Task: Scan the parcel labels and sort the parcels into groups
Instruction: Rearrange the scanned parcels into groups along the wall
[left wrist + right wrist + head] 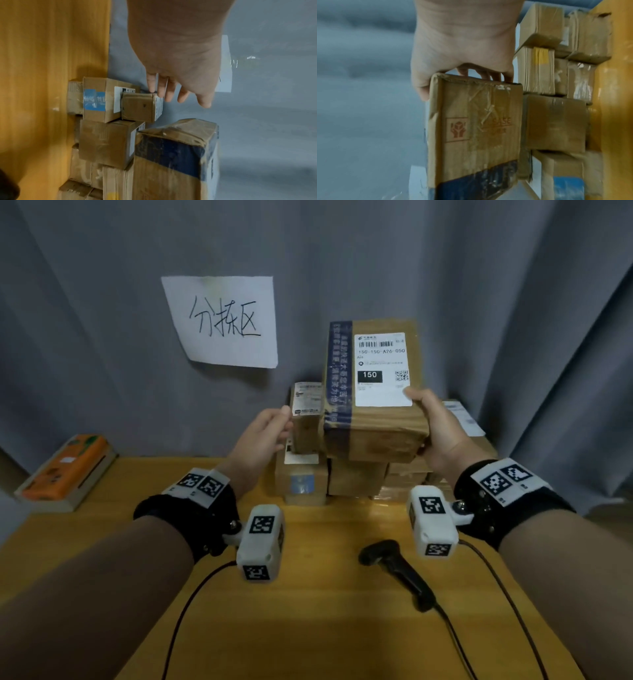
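Nearest, lying on the yellow wooden worktop (308,628): a black handheld barcode scanner (397,571), its cable trailing toward the near edge, untouched by either hand. Beyond it, both forearms wearing black wrist straps with white marker-tagged camera modules. On the left side, resting near the worktop's edge, an orange package (66,469) on a flat tray-like box. Farther in, the left hand (262,436) raised with fingers loosely extended, gripping nothing, fingertips just at the white label of a small cardboard parcel (139,106) perched on top of the pile; contact with it hard to judge. On the right, the right hand (436,431) clasping the lower right corner of a large cardboard parcel (373,392), thumb on the label face and fingers curled behind, as seen from the right wrist view. That parcel held up above the pile, tilted toward the head camera, banded with dark blue printed tape down its left side and carrying a white shipping label (382,369) reading "150-150-A26-050" with a black "150" block and a QR code. Below and behind, a pile of taped cardboard parcels (356,477) stacked at the far edge of the worktop, one with a pale blue sticker. At the back, a grey curtain (102,302) bearing a white paper sign (222,320) with handwritten characters.
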Tool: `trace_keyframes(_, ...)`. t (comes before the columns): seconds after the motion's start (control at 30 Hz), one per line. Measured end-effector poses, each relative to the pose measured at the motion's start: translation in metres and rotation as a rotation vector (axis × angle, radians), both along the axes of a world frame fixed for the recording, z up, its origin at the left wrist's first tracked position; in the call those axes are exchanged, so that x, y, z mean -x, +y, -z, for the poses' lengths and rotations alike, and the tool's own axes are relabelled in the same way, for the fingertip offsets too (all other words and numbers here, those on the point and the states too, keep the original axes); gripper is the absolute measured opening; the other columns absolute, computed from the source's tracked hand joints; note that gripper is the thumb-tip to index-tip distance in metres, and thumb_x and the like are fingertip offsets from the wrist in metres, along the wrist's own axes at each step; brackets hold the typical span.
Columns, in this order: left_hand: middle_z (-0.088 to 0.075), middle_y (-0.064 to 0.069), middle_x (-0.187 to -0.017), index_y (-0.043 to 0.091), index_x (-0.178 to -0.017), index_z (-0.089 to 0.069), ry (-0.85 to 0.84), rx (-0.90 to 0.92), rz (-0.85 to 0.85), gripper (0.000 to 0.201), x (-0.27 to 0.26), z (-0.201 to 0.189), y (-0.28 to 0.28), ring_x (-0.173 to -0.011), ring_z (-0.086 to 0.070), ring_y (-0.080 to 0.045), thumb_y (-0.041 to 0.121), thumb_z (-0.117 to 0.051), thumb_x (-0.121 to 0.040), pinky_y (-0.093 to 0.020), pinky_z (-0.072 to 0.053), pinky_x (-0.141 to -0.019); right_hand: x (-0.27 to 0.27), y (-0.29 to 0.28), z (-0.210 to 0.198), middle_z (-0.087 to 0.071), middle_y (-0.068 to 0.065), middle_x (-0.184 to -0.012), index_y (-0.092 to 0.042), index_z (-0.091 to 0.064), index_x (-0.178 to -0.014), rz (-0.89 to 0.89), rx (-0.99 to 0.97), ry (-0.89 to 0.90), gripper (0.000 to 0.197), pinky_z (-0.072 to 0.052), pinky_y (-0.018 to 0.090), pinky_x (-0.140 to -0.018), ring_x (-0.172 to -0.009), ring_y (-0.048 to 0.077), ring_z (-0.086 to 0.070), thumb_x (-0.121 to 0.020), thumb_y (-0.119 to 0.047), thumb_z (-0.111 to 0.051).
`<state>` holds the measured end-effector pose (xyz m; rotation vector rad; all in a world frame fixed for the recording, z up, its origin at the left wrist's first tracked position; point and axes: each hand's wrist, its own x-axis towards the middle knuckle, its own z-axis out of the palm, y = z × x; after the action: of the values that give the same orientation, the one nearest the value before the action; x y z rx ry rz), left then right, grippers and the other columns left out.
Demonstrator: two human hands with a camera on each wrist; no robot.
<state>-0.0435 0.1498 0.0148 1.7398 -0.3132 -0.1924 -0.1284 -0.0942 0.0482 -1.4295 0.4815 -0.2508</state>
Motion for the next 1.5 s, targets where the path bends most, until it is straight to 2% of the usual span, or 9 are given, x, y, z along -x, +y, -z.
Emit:
trace_keyframes(0.17,-0.058,0.010,-0.107,0.025,-0.117,-0.054,0.020,-0.091,0.073,0.029,-0.006,0.001,-0.020,-0.103,-0.055,-0.009,0.045,-0.040,-0.100,-0.025,-0.044,-0.086,-0.007,-0.023,0.000,-0.075,0.001,-0.086,-0.020,-0.069,-0.109,0.049,-0.061,0.092,0.032,-0.054,0.024,-0.050,-0.061,0.014,-0.072,-0.085,-0.041,-0.066)
trace_keyframes(0.27,-0.056,0.005,-0.126,0.027,-0.131,-0.050,0.048,-0.132,0.154,0.038,-0.012,-0.003,-0.030,-0.106,-0.060,-0.012,0.046,-0.044,-0.099,-0.026,-0.050,-0.088,-0.018,-0.028,0.001,-0.074,0.001,-0.083,-0.019,-0.069,-0.103,0.075,-0.092,0.115,0.026,-0.053,0.022,-0.047,-0.055,0.013,-0.070,-0.086,-0.038,-0.066)
trace_keyframes(0.43,-0.054,0.003,-0.131,0.029,-0.148,-0.035,0.125,-0.139,0.299,0.055,-0.022,-0.012,-0.047,-0.106,-0.064,-0.017,0.043,-0.051,-0.097,-0.033,-0.052,-0.096,-0.038,-0.024,0.000,-0.073,0.003,-0.093,-0.020,-0.067,-0.105,0.077,-0.155,0.189,0.033,-0.058,0.035,-0.069,-0.078,0.021,-0.069,-0.081,-0.043,-0.069)
trace_keyframes(0.67,-0.057,0.000,-0.123,0.023,-0.150,-0.030,0.186,-0.049,0.296,0.057,-0.033,-0.018,-0.065,-0.090,-0.061,-0.006,0.024,-0.054,-0.099,-0.015,-0.053,-0.076,-0.048,-0.029,0.001,-0.069,0.005,-0.107,-0.023,-0.062,-0.111,0.100,-0.147,0.232,0.044,-0.055,0.045,-0.079,-0.099,0.026,-0.064,-0.079,-0.053,-0.069)
trace_keyframes(0.83,-0.061,0.004,-0.115,0.020,-0.148,-0.034,0.214,-0.063,0.254,0.053,-0.035,-0.009,-0.078,-0.087,-0.061,-0.002,0.019,-0.053,-0.099,-0.014,-0.054,-0.069,-0.048,-0.028,0.020,-0.060,-0.001,-0.128,-0.028,-0.057,-0.126,-0.005,0.100,0.266,0.058,-0.034,0.048,-0.109,-0.120,0.022,-0.052,-0.078,-0.061,-0.062)
trace_keyframes(0.97,-0.064,0.009,-0.102,0.015,-0.145,-0.034,0.209,-0.035,0.170,0.050,-0.031,-0.001,-0.084,-0.085,-0.064,-0.001,0.010,-0.052,-0.098,-0.012,-0.052,-0.058,-0.045,-0.026,0.036,-0.050,-0.010,-0.138,-0.027,-0.038,-0.147,-0.052,0.187,0.218,0.072,-0.032,0.038,-0.109,-0.127,0.015,-0.045,-0.086,-0.059,-0.058)
trace_keyframes(1.07,-0.066,0.008,-0.099,0.012,-0.142,-0.037,0.183,-0.011,0.133,0.047,-0.026,0.002,-0.088,-0.080,-0.068,0.000,0.006,-0.053,-0.098,-0.017,-0.055,-0.064,-0.044,-0.027,0.039,-0.047,-0.008,-0.139,-0.028,-0.020,-0.153,-0.053,0.254,0.148,0.072,-0.031,0.033,-0.105,-0.128,0.013,-0.042,-0.094,-0.052,-0.054)
trace_keyframes(1.33,-0.064,0.003,-0.112,0.014,-0.142,-0.039,0.128,-0.093,0.103,0.048,-0.015,0.001,-0.099,-0.097,-0.063,-0.006,0.004,-0.052,-0.097,-0.022,-0.055,-0.083,-0.044,-0.041,0.033,-0.047,-0.005,-0.145,-0.025,-0.028,-0.152,-0.130,0.382,0.070,0.061,-0.032,0.024,-0.096,-0.132,0.015,-0.044,-0.098,-0.047,-0.049)
trace_keyframes(1.5,-0.056,0.005,-0.113,0.015,-0.142,-0.039,0.044,-0.213,0.097,0.047,-0.009,-0.005,-0.102,-0.090,-0.056,0.002,0.003,-0.050,-0.098,-0.003,-0.047,-0.062,-0.053,-0.042,0.038,-0.055,-0.001,-0.139,-0.018,-0.041,-0.144,-0.132,0.504,0.071,0.060,-0.038,0.025,-0.095,-0.127,0.018,-0.051,-0.095,-0.050,-0.053)
